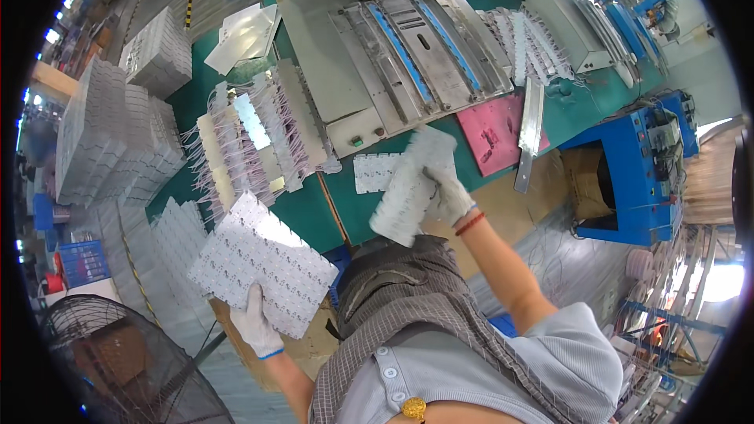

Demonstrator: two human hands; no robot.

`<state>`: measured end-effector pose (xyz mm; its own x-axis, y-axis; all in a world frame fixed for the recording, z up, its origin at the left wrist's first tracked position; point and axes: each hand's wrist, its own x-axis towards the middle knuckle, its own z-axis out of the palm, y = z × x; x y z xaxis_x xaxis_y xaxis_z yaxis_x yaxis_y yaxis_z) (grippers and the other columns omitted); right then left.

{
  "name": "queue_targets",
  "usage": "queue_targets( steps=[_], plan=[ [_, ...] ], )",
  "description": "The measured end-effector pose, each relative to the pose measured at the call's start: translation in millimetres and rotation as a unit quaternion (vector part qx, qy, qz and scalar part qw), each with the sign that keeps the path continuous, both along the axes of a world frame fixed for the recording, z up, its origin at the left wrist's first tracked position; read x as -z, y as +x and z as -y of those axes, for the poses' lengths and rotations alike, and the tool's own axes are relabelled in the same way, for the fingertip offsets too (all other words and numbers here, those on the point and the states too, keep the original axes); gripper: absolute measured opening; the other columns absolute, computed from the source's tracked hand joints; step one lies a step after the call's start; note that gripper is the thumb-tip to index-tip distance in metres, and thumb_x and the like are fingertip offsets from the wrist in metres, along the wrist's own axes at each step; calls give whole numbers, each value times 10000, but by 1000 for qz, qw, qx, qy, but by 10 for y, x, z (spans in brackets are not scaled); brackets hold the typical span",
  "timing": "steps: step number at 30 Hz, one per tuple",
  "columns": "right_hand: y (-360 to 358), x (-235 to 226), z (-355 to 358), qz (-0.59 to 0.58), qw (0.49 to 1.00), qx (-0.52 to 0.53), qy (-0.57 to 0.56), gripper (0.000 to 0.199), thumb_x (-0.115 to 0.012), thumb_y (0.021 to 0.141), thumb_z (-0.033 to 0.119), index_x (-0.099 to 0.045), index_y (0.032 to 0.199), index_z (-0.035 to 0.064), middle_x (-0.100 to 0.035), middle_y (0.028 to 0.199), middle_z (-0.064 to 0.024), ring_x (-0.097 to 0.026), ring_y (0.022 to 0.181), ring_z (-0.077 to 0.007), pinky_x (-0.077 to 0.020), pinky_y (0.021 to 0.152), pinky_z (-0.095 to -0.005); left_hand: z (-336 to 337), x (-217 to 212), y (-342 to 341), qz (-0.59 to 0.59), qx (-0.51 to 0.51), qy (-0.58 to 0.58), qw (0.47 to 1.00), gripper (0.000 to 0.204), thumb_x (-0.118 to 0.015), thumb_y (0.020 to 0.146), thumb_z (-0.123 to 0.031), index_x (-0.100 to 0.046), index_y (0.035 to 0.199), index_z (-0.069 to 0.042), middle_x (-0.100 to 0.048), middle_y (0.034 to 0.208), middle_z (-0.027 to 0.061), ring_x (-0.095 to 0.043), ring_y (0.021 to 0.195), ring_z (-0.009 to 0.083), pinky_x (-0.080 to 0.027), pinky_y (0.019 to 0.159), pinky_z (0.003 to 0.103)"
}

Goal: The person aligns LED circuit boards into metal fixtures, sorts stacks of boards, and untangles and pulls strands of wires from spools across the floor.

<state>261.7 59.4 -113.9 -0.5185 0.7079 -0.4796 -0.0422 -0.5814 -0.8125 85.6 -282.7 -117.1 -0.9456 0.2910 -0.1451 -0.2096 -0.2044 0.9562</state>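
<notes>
My left hand (256, 322), in a white glove, grips the lower edge of a wide white panel of small circuit boards (263, 263), held out to the left of my body. My right hand (449, 198), also gloved and with a red band at the wrist, holds a narrower stack of white board panels (410, 187) lifted over the green bench (353, 204). Another white panel (375, 171) lies flat on the bench just behind that stack.
A grey machine with blue-striped metal rails (416, 47) fills the far bench. Wired board strips (251, 145) lie left of it, a pink sheet (491, 133) right. Tall stacks of white panels (110, 137) stand at left, a blue cabinet (640, 173) right, a fan guard (118, 361) lower left.
</notes>
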Motion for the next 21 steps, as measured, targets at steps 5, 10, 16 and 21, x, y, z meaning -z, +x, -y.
queue_targets(
  steps=[5, 10, 16, 21],
  plan=[
    [-37, 635, -267, -149, 955, 231, -114, 175, -541, 910, 163, -567, 1019, 29, -603, 915, -66, -534, 706, -157, -438, 613, -330, -36, -13, -157, -8, 18, -13, 1000, 467, -594, 832, -41, -433, 1255, 75, -538, 1202, 144, -530, 1069, 216, -411, 951, 338],
    [401, 500, -322, 254, 927, -181, 209, 314, -587, 868, 302, -642, 882, -6, -641, 717, -61, -585, 636, -131, -456, 560, -292, -208, -238, -119, 7, 19, 38, 999, 402, -637, 792, -35, -522, 1153, 99, -595, 1112, 137, -567, 982, 198, -430, 894, 303],
    [-28, -646, 1054, 35, 919, -146, 363, 464, -748, 679, 262, -643, 1048, 1, -674, 852, -142, -642, 811, -207, -480, 795, -333, -302, -325, 36, 22, 202, -54, 978, 317, -701, 763, -128, -637, 1014, 55, -672, 902, 71, -611, 792, 150, -476, 739, 289],
    [205, -892, 1508, 49, 889, -332, 311, 539, -700, 665, 68, -541, 1170, -32, -638, 1039, -90, -609, 941, -198, -487, 837, -315, -403, -268, 158, -44, 492, 145, 857, 416, -749, 670, -95, -633, 1056, 9, -669, 999, 66, -598, 891, 115, -481, 808, 266]
  ],
)
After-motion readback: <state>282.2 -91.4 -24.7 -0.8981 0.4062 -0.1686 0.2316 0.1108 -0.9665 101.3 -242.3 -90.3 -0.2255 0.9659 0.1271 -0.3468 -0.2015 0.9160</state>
